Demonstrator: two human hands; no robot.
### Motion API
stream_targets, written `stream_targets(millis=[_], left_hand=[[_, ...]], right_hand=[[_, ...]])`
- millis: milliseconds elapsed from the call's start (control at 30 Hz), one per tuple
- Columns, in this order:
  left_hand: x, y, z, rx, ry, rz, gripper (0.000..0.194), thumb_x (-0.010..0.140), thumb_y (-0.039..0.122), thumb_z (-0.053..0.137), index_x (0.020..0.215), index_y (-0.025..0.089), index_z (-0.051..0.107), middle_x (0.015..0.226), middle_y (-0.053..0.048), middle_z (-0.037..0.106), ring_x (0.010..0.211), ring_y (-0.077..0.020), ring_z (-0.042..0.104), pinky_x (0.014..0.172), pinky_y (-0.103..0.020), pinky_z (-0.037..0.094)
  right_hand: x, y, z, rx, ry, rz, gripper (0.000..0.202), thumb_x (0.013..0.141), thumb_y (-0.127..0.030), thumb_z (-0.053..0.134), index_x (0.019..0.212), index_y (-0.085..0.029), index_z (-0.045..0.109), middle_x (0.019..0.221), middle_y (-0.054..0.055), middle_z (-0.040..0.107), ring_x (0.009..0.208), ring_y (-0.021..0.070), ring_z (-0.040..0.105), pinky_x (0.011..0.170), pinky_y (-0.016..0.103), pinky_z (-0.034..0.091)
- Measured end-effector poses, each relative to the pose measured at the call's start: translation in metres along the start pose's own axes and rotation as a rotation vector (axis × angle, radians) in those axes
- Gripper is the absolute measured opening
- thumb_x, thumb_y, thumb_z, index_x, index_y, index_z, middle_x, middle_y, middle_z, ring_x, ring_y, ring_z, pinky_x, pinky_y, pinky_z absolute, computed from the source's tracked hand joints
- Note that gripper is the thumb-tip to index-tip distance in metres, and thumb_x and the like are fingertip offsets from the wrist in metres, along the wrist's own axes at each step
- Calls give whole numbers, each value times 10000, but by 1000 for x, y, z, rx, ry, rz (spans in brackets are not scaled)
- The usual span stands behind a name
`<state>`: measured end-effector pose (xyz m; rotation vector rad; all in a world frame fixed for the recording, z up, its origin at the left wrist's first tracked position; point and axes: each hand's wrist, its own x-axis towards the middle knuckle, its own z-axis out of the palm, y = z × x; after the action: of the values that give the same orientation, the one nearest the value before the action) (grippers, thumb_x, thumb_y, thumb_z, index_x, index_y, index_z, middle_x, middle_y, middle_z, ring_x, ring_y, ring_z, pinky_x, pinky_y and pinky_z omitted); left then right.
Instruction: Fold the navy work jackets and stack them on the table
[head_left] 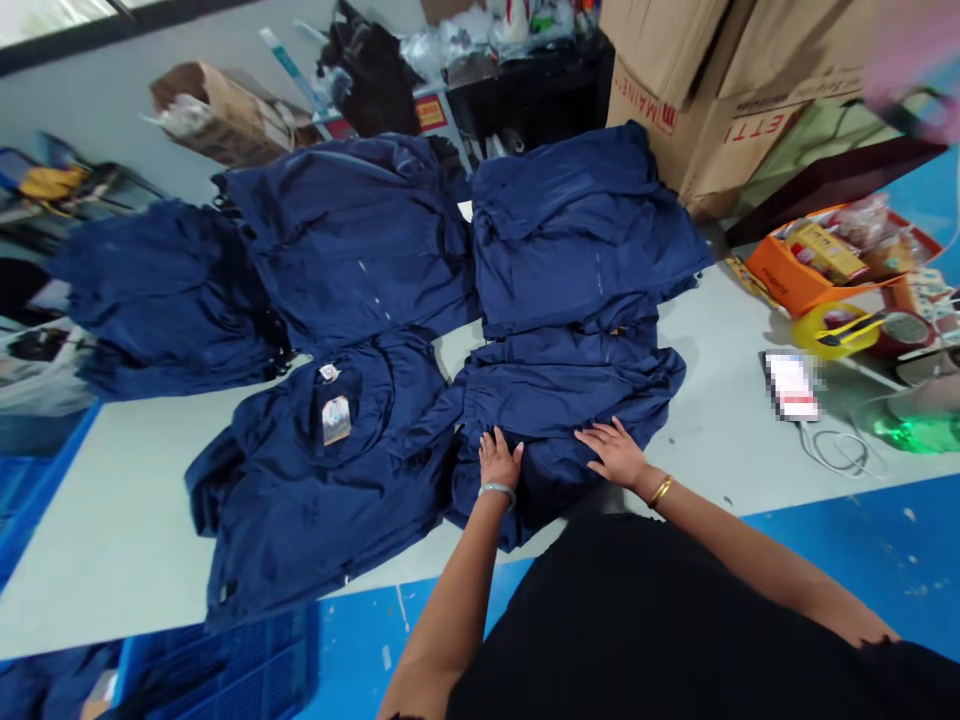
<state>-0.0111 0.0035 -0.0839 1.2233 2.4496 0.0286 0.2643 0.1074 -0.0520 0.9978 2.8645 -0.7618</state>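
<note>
A navy garment point(555, 390) lies partly folded at the table's near edge, its lower part bunched toward my body. On its left side rests my left hand point(499, 460), fingers stretched out over the cloth. My right hand point(613, 452) lies on the right part of the same garment, fingers spread and flat. Neither hand grips the fabric visibly. Just left of it, a navy jacket point(307, 510) is laid out, with a paper tag point(336, 419) at its neck opening; one sleeve reaches toward the garment under my hands.
Stacks of folded navy garments point(360, 240) line the far side of the white table point(90, 520). At right are a phone point(792, 385) with a cable, tape rolls point(836, 330) and an orange box point(795, 275). Cardboard boxes point(697, 130) stand behind; a blue crate point(225, 665) sits below.
</note>
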Motion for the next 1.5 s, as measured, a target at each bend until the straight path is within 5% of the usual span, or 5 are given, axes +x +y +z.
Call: stream_targets(millis=[467,767,1067,1233,1500], left_hand=[[-56,13,-10,166,-127,371,562,992,379,542,1537,241,533,1475,-141,623,1344,-289,586,1166,-443,428],[-66,24,-14,200,-99,463,497,979,444,568,1450,299,632,1555,-116,559,1424,-315,523,1181,-460,419],[-75,0,4,155,-134,480,590,955,325,554,1539,246,524,1622,-90,491,1518,-270,434,1253,-462,363],[-68,7,-18,180,-148,430,418,1017,351,485,1383,264,665,1441,-81,676,1322,-267,629,1143,-429,467],[13,59,-66,83,109,424,401,1051,344,421,1356,260,666,1458,-73,652,1368,-231,576,1190,-381,435]], right_hand=[[-48,133,-66,-210,48,393,425,870,-34,484,950,-269,828,1197,81,747,1194,267,606,1268,608,113],[-35,70,-46,-148,156,415,521,998,-329,512,1516,-300,560,1643,112,451,1476,317,434,1229,583,272],[-77,47,-39,-62,-46,439,438,1042,-513,436,1211,-313,787,1319,118,722,1195,300,661,962,424,515],[-30,72,-95,-13,10,519,509,1049,-496,416,932,-198,812,999,159,781,1009,294,727,918,385,527],[103,169,-154,411,479,814,674,962,-357,560,1540,-37,429,1505,243,568,1365,284,575,1160,408,432]])
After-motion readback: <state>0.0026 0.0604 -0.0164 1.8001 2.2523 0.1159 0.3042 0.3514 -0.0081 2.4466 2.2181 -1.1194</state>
